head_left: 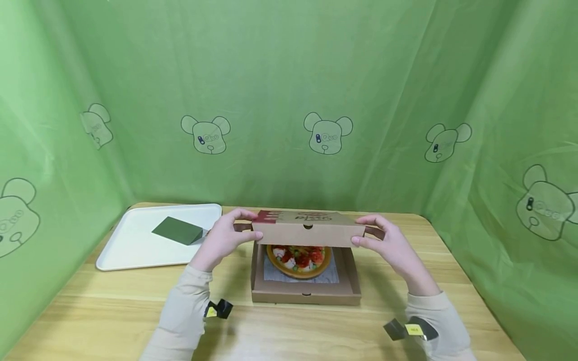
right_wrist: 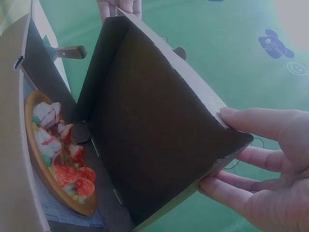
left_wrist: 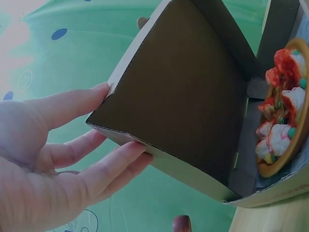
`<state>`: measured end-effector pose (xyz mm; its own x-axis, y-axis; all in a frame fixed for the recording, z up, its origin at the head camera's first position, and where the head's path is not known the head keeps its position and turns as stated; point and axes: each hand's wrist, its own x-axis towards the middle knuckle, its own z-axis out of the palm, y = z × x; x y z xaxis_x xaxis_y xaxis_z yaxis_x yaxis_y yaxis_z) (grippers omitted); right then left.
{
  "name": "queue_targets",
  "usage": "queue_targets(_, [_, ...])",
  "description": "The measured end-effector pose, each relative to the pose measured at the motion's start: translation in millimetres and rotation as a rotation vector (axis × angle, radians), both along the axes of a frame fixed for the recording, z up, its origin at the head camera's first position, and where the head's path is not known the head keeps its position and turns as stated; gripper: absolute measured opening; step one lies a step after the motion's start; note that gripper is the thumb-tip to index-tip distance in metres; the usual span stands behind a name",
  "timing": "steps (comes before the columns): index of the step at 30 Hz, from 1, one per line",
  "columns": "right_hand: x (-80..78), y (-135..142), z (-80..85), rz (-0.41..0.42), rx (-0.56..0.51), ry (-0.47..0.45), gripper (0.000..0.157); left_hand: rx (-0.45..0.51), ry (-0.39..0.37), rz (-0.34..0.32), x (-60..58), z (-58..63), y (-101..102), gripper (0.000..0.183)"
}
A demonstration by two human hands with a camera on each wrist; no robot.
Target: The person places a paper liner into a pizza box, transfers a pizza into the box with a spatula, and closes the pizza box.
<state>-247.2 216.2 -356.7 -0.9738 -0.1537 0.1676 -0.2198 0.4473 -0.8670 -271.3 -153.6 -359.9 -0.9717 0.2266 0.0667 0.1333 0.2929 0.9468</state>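
A cardboard pizza box (head_left: 306,298) sits on the table with its lid (head_left: 307,234) partly raised. My left hand (head_left: 224,236) grips the lid's front left corner, thumb on the front flap and fingers along the side. At the opposite front corner, my right hand (head_left: 385,239) holds the lid in the same way. Inside the base lies a round pizza (head_left: 298,261) with red and white toppings, on a printed paper sheet (head_left: 274,273). The lid hides its back part in the head view. Both wrist views show the lid's bare brown inside (left_wrist: 178,92).
A white tray (head_left: 131,245) stands at the left of the wooden table (head_left: 271,331). On it lies a flat, dark green-looking blade (head_left: 177,230); the right wrist view shows a wooden handle (right_wrist: 71,52) there. Green curtains (head_left: 289,75) enclose the back and sides.
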Motion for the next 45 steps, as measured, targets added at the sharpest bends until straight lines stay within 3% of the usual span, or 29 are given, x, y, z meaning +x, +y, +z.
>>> queue_targets(5, [0.8,0.7,0.8,0.013,0.023,-0.01,0.047,-0.065,0.007,-0.004,1.6,0.4,-0.8,0.048])
queue_targets(16, [2.2,3.1,2.0,0.064,0.086,-0.028,0.048,-0.065,-0.026,-0.072,1.5,-1.2,-2.7,0.053])
queue_targets(28, [4.0,6.0,1.6,0.114,0.206,-0.015,0.049,-0.197,0.042,-0.137,2.7,-3.4,0.9,0.045])
queue_targets(36, [7.2,4.0,-4.4,0.115,0.175,0.007,0.047,-0.272,0.071,-0.114,5.1,-2.9,4.0,0.04])
queue_targets(45, [18.5,0.2,-23.2,0.079,0.115,0.07,0.047,-0.248,0.066,-0.006,21.2,-15.6,5.6,0.039])
